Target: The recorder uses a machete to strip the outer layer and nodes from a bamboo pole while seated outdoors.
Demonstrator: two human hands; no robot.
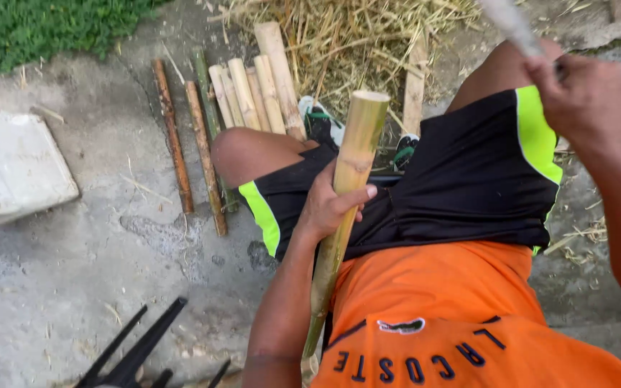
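Observation:
My left hand (332, 205) is wrapped around a thick yellow-green bamboo pole (357, 144) that stands tilted between my knees, its cut top end pointing away from me. My right hand (587, 93) is raised at the upper right, closed around the handle of a tool whose pale blurred blade (512, 25) points up and out of the frame. I sit in black shorts with green trim and an orange shirt.
Several cut bamboo pieces (253, 90) and two brown sticks (174, 136) lie on the concrete ahead. A heap of dry straw (353, 36) sits behind them. A white slab (8, 169) lies at left, grass (30, 29) top left, black prongs (138, 348) at the bottom.

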